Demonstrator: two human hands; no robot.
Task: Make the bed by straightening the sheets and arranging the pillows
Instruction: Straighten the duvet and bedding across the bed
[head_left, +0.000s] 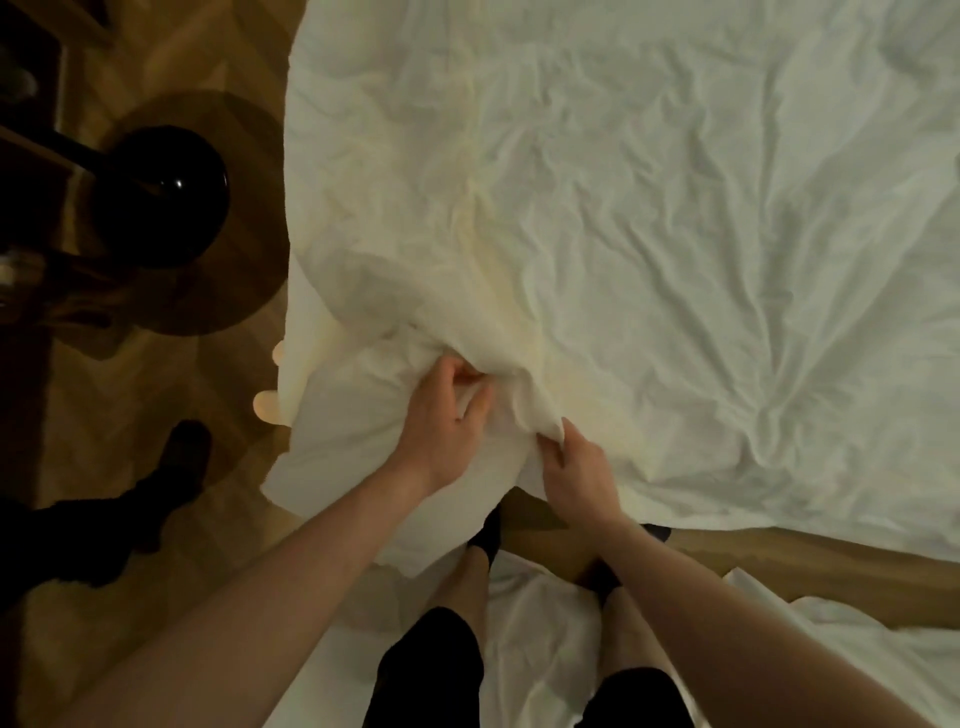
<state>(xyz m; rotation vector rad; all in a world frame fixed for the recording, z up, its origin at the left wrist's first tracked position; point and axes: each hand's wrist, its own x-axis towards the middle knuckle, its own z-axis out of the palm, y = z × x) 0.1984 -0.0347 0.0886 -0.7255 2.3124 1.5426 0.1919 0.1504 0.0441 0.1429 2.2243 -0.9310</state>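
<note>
A white, heavily creased sheet (649, 208) covers the bed and fills the upper right of the head view. Its near left corner is bunched up and lifted off the bed. My left hand (441, 421) grips that bunch from above, fingers curled into the cloth. My right hand (571, 467) pinches a fold of the same corner just to the right, at the bed's near edge. A loose flap of the sheet (332, 457) hangs down below my left hand. No pillow is in view.
A round dark wooden side table (218, 291) with a glossy black ball-shaped object (161, 197) stands left of the bed on the parquet floor. Another person's dark-clad legs (104, 519) are at the left. More white cloth (545, 613) lies on the floor around my feet.
</note>
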